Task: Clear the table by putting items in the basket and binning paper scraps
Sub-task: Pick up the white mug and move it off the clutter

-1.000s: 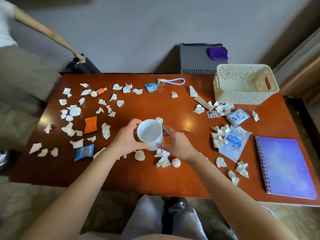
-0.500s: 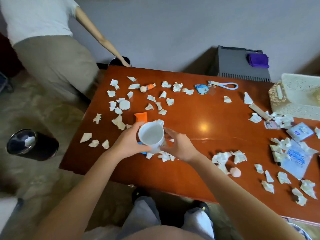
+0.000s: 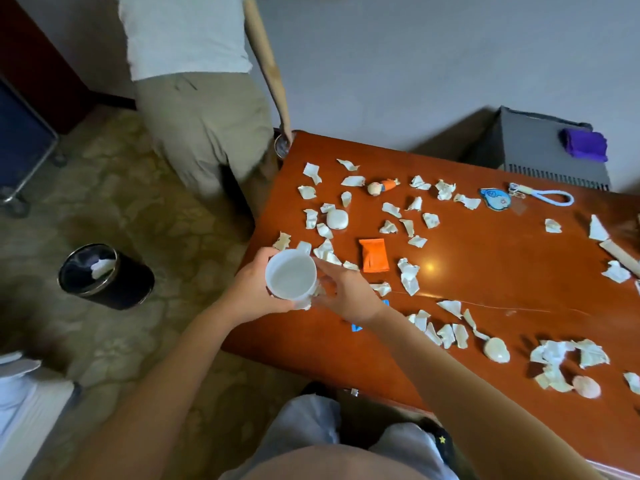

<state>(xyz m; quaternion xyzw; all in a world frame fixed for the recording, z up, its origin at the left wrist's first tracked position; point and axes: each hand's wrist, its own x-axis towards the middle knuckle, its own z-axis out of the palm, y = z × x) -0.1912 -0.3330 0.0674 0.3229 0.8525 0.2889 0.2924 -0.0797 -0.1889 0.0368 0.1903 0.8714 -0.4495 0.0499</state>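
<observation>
The left hand (image 3: 254, 289) and right hand (image 3: 348, 294) wrap their fingers (image 3: 327, 271) round a white mug (image 3: 291, 277), upright, probably to steady it above the desk (image 3: 485, 271) edge. Paper scraps (image 3: 408, 277) lie just beyond the fingers, and the bin (image 3: 104, 275) is well left.

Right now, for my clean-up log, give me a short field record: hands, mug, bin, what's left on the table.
left hand: grips white mug
right hand: against the mug's side, grip unclear
bin: on floor left of table, paper inside
table: many paper scraps, orange packet, blue keychain
basket: not in view
</observation>
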